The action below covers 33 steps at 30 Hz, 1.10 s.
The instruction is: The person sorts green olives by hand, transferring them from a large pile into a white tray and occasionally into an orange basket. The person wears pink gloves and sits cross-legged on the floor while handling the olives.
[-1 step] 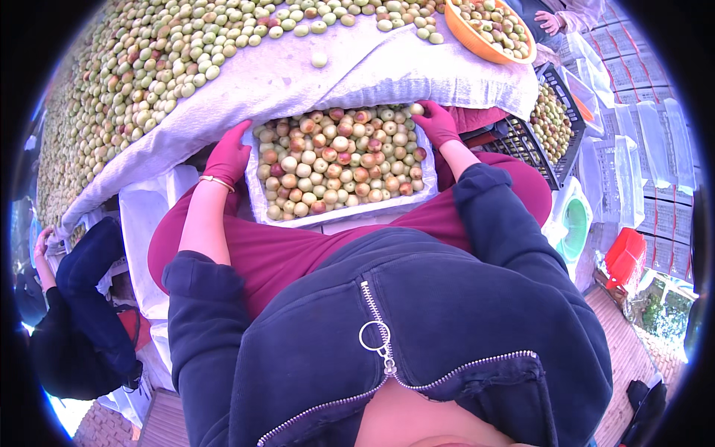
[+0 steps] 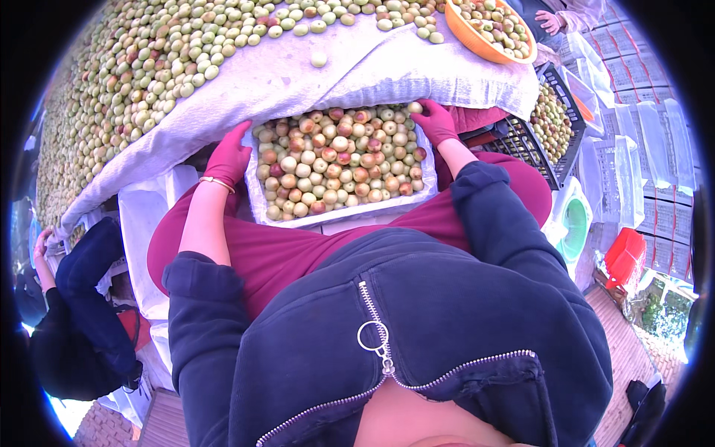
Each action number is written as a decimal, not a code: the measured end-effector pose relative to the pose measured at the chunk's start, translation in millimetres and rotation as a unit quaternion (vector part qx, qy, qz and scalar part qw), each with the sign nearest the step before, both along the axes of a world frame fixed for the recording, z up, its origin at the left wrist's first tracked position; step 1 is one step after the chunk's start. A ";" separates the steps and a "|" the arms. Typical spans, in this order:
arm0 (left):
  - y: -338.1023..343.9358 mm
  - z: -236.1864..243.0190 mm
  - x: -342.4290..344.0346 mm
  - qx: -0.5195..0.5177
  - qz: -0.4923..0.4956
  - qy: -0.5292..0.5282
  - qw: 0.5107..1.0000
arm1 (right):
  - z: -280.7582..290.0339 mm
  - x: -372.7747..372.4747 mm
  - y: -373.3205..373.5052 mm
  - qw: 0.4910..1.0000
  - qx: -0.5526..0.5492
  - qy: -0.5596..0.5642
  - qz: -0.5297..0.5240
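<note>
On my lap sits a shallow white crate [image 2: 262,211], filled with round jujubes [image 2: 335,160] in pale green and reddish brown. My left hand [image 2: 228,159], in a dark red glove, holds the crate's far left corner. At the far right corner, my right hand [image 2: 437,125], gloved the same, grips the rim, its fingertips beside a pale jujube [image 2: 415,109]. The undersides of both hands' grips are hidden.
Beyond the crate, a pale cloth [image 2: 298,78] carries a big heap of jujubes [image 2: 149,82]. An orange basin [image 2: 488,52] and a black crate [image 2: 557,175] hold more. Clear plastic crates [image 2: 618,175] stack at right, near a green basin [image 2: 575,222]. Another person [image 2: 82,305] sits at left.
</note>
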<state>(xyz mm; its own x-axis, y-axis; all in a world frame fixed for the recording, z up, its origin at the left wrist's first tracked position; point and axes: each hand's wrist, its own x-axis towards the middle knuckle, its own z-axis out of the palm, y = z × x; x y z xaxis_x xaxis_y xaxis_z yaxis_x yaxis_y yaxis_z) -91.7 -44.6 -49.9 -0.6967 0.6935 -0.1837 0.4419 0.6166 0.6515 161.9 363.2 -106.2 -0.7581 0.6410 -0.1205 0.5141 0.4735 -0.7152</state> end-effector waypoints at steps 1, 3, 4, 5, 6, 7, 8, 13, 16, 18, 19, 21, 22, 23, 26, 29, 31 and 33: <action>1.6 -1.7 3.0 -0.004 0.001 -0.018 1.000 | -5.1 -4.3 2.4 1.000 0.012 -0.005 -0.011; 4.1 -5.9 7.4 -0.010 0.000 -0.030 0.999 | -16.0 -13.2 3.4 0.999 0.032 -0.005 -0.027; 6.2 -8.8 9.2 -0.011 -0.002 -0.026 1.000 | -19.3 -15.5 4.5 0.999 0.039 -0.006 -0.037; 6.9 -11.0 10.1 -0.001 -0.011 -0.017 1.000 | -22.7 -18.3 3.8 0.998 0.041 -0.024 -0.034; 10.1 -13.3 7.9 0.007 -0.020 0.031 0.999 | -24.6 -21.2 4.4 0.997 0.046 -0.048 -0.036; 11.3 -14.8 5.8 -0.002 -0.022 0.037 0.999 | -25.6 -22.9 4.7 0.995 0.053 -0.075 -0.041; 12.0 -16.0 3.3 -0.013 -0.023 0.042 0.999 | -25.7 -23.9 4.7 0.995 0.061 -0.076 -0.026; 17.6 -23.8 -7.5 -0.031 -0.035 0.058 0.997 | -21.4 -24.8 3.1 0.989 0.080 -0.128 -0.006; 16.9 -31.5 -13.2 -0.050 -0.020 0.056 0.997 | -22.2 -23.8 2.9 0.983 0.095 -0.157 -0.008; 11.4 -36.4 -17.8 -0.054 -0.018 0.063 0.996 | -25.7 -21.1 3.2 0.987 0.083 -0.136 -0.012; 7.6 -38.8 -18.8 -0.101 0.014 0.039 0.994 | -28.3 -18.0 3.5 0.992 0.063 -0.111 -0.022; 0.3 -42.4 -20.9 -0.170 0.063 0.023 0.983 | -33.9 -10.3 7.1 0.995 0.034 -0.081 -0.046; -2.0 -45.1 -17.7 -0.175 0.088 -0.063 0.979 | -37.7 -3.7 7.0 0.995 0.023 -0.079 -0.059; -2.9 -48.1 -11.8 -0.195 0.121 -0.158 0.960 | -41.3 2.4 7.8 0.994 0.017 -0.083 -0.075; -11.9 -53.4 5.4 -0.207 0.161 -0.247 0.933 | -50.7 15.0 14.5 0.991 -0.037 -0.121 -0.050; -18.8 -65.0 11.4 -0.220 0.162 -0.235 0.933 | -58.1 21.0 17.9 0.987 -0.067 -0.142 -0.023; -25.6 -78.6 8.1 -0.213 0.160 -0.214 0.940 | -60.8 20.8 18.1 0.986 -0.008 -0.166 -0.020; -29.6 -96.0 -0.8 -0.232 0.104 -0.154 0.955 | -59.0 24.9 18.3 0.989 -0.041 -0.139 -0.012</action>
